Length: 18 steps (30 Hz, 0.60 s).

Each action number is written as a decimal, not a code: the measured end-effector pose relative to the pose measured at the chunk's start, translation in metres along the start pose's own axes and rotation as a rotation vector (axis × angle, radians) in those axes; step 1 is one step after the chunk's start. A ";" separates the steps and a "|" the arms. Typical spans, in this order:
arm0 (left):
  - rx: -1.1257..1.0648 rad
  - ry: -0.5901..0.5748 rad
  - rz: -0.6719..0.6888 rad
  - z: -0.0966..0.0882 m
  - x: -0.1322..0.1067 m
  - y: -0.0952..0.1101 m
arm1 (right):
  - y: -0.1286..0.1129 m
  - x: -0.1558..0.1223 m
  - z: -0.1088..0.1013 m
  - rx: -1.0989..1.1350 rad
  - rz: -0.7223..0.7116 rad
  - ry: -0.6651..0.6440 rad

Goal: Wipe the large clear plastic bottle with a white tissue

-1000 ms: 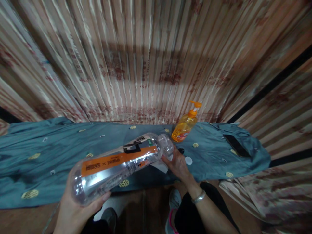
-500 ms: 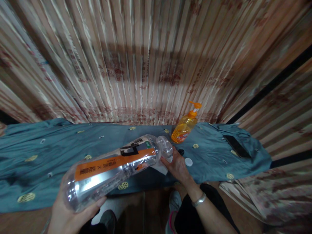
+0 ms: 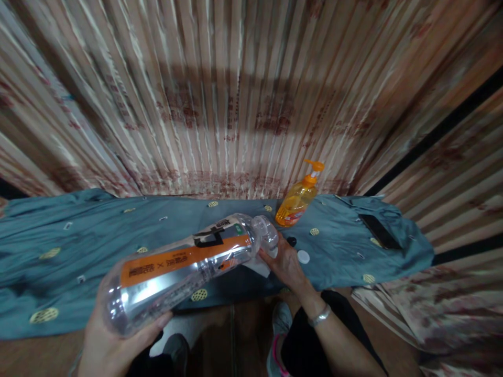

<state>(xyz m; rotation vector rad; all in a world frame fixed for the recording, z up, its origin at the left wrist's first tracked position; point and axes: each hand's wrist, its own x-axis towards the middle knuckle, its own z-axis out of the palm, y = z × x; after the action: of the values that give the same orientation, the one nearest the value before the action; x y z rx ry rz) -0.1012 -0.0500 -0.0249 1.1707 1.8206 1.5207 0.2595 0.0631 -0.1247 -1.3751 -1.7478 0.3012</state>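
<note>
One large bottle [image 3: 176,267], tilted at one small clear container [image 3: 270,241]

Over the cloth [image 3: 98,230], the left hand [image 3: 110,346] grips the bottle's base; the right hand [image 3: 286,262] holds the container at its neck. The base sits slightly farther left than a second ago; neck and container stay together, suggesting unchanged work.

this looks like a home corner, with printed curtains [image 3: 220,131] and patterned teal cloth [image 3: 106,225].

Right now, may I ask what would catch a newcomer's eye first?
Probably the large clear bottle banded in orange, held aslant by the left hand, low and left of centre. At its neck end, the right hand holds a small clear container. Next comes the yellow pump bottle beyond, on the teal cloth.
</note>
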 end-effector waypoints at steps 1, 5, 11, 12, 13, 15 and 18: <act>-0.011 -0.050 -0.024 -0.002 0.002 -0.001 | 0.000 0.000 0.000 0.001 -0.002 -0.004; 0.005 -0.118 -0.048 -0.011 0.012 -0.009 | 0.000 0.001 -0.002 -0.024 0.014 -0.015; 0.002 -0.091 -0.053 -0.005 0.013 -0.002 | -0.001 0.002 -0.001 -0.056 0.057 -0.014; 0.006 -0.096 -0.049 -0.002 0.011 0.002 | -0.002 0.003 -0.001 -0.057 0.059 -0.017; 0.003 -0.090 -0.038 0.001 0.009 0.005 | -0.002 0.003 -0.002 -0.058 0.059 -0.020; -0.010 -0.056 -0.002 0.006 0.005 0.010 | -0.003 0.004 -0.003 -0.059 0.059 -0.030; 0.006 0.012 0.010 0.009 0.006 0.007 | -0.003 0.006 -0.005 -0.061 0.058 -0.049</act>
<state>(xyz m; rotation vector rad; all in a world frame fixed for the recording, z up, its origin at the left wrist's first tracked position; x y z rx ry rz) -0.0951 -0.0400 -0.0200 1.1774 1.8303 1.5320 0.2608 0.0655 -0.1168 -1.4754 -1.7723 0.3183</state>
